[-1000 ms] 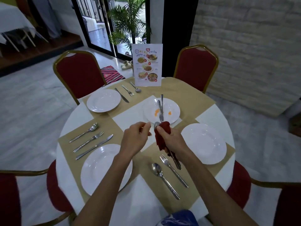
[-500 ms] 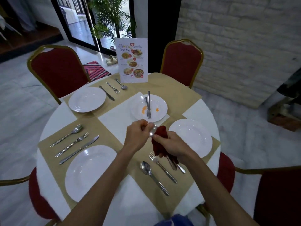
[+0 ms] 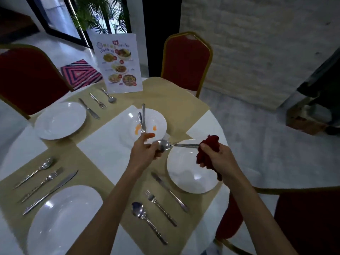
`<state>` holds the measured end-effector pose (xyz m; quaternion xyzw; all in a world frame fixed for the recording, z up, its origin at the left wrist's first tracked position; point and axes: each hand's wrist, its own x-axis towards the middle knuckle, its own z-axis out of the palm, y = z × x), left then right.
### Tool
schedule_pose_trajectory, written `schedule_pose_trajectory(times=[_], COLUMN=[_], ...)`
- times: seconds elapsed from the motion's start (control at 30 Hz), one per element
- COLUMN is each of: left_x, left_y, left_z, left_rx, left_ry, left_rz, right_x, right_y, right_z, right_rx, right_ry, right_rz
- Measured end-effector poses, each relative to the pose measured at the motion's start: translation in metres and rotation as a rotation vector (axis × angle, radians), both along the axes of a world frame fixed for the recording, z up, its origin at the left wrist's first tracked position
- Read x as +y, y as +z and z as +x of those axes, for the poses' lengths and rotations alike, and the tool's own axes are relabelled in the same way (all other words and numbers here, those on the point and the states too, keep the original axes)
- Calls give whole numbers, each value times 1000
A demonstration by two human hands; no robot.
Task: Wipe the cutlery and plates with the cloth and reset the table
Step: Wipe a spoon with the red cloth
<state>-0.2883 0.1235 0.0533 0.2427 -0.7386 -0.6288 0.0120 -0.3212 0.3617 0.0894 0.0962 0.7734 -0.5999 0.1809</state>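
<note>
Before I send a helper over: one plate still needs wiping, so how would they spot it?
Start at the upright menu card at the far edge of the round table. The plate lies just in front of it, near the table's middle. Unlike the other white plates, it has orange smears and a knife and fork lying on it.

This place looks like a restaurant dining room. A round table (image 3: 103, 150) is laid for several guests, with white plates (image 3: 60, 120) and sets of cutlery (image 3: 46, 183) on beige mats (image 3: 165, 94). A standing menu card (image 3: 117, 63) with photos of dishes is on the table. Red padded chairs (image 3: 185, 59) with gold frames stand around it, the kind used in banquet halls. Behind are a pale brick wall (image 3: 257, 43), a grey tiled floor (image 3: 257, 135), glass doors (image 3: 60, 17) and a palm plant (image 3: 97, 15).
</note>
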Motion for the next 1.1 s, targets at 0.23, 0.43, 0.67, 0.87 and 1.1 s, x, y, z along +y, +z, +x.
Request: schedule_pose_trajectory(times=[0.23,0.43,0.67,0.87,1.1], left_x=[41,78,87,83,86], left_y=[-20,-55,-100,-144,-164], left_z=[-77,-178,-273,-322,-336], left_rx=[61,187,108,31,33], left_ry=[-360,-393,-223,-202,-132], left_rz=[-635,-638,-606,-648,-715], right_x=[21,15,0,-1,-10], right_y=[-25,-55,-133,-176,-194], right_z=[-98,-203,-292,-302,-307], right_rx=[-70,-98,-94,-110,-56], right_ry=[-50,1,-460,-412,-334], right_rz=[-95,-90,-6,77,191])
